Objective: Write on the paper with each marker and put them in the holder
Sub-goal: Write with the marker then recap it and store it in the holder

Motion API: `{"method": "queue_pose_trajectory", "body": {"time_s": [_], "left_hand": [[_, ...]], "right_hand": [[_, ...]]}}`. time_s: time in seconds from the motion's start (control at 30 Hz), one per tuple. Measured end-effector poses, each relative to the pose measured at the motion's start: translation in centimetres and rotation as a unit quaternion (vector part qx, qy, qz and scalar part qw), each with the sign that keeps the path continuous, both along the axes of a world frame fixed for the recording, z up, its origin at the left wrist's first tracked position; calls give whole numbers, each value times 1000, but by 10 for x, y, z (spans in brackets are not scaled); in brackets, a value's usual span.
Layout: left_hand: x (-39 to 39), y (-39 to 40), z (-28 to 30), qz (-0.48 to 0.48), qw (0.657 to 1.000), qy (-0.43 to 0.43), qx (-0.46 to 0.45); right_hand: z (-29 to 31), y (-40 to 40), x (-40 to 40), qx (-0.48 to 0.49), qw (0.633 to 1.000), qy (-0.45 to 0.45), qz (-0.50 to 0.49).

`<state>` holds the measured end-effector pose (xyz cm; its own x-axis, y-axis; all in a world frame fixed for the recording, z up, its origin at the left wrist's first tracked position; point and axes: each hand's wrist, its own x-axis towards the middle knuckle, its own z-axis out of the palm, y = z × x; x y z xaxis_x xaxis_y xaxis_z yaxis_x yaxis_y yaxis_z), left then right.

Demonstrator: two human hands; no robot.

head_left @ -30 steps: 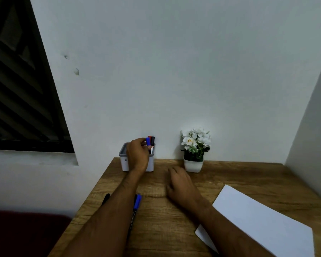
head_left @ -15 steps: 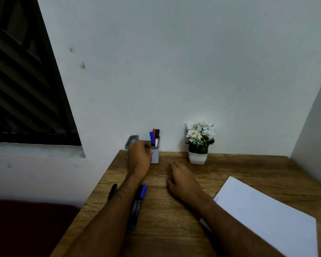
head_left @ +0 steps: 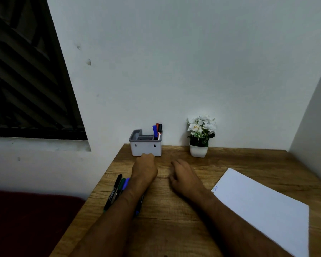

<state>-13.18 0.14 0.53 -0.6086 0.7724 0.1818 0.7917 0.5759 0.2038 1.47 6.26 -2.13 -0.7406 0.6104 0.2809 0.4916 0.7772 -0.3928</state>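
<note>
Wooden table (head_left: 174, 210) stands against a pale wall, and the person's two forearms reach over it. The left hand (head_left: 144, 166) is just in front of the holder (head_left: 145, 146); its fingers are curled under, and I cannot tell if they hold something or if the knuckles touch the holder's front wall. The right hand (head_left: 183, 176) lies palm down on the table, fingers loosely bent and gripping nothing.

The holder is a small white box with a grey rim and several compartments, at the far edge of the table near the wall. Three markers stand upright in its right compartment: a blue marker (head_left: 154, 132), a red marker (head_left: 157, 129) and a black marker (head_left: 160, 131). The other compartments look empty from this view.

More markers lie on the table under and beside the left forearm, close to the left edge: a black one (head_left: 113, 191), a green one (head_left: 120, 187) and a blue cap (head_left: 126, 183) next to it; the arm hides part of them.

The paper (head_left: 263, 204) is a white sheet lying flat on the right of the table, beside the right forearm, with small blue writing (head_left: 215, 188) at its near-left corner. A white pot with white flowers (head_left: 199, 138) stands to the right of the holder.
</note>
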Motion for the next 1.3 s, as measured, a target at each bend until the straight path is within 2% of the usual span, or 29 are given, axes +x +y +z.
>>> {"method": "queue_pose_trajectory", "body": {"time_s": [0.2, 0.33, 0.43, 0.53, 0.67, 0.73, 0.8, 0.87, 0.97, 1.03, 1.13, 1.2, 1.3], "left_hand": [[9, 4, 6, 14, 998, -59, 18], [15, 10, 16, 10, 994, -105, 35], [14, 17, 24, 2, 985, -164, 58], [12, 24, 30, -7, 955, -276, 105], [21, 25, 36, 13, 892, -401, 209], [33, 24, 35, 23, 839, -472, 270], [44, 23, 34, 26, 770, -553, 316], [54, 23, 32, 36, 720, -617, 315], [72, 24, 25, 40, 690, -673, 263], [80, 29, 21, 41, 662, -701, 263], [85, 40, 17, 60, 593, -752, 281], [91, 47, 12, 94, 558, -775, 282], [83, 52, 3, 151, 472, -794, 352]], "right_hand": [[3, 0, 9, -14, 1000, 17, -6], [5, 1, 12, -69, 996, 61, -15], [8, 1, 12, -115, 986, 119, -31], [12, 4, 12, -186, 966, 175, -43], [20, 4, 17, -284, 934, 214, -25], [20, 5, 20, -326, 918, 223, -32], [18, 9, 23, -336, 911, 230, -63], [17, 14, 28, -297, 923, 226, -98], [17, 18, 37, -252, 934, 215, -133], [17, 19, 44, -265, 931, 212, -133], [20, 21, 51, -294, 927, 196, -125], [26, 21, 54, -330, 912, 201, -136], [39, 21, 67, -439, 862, 195, -159]]}}
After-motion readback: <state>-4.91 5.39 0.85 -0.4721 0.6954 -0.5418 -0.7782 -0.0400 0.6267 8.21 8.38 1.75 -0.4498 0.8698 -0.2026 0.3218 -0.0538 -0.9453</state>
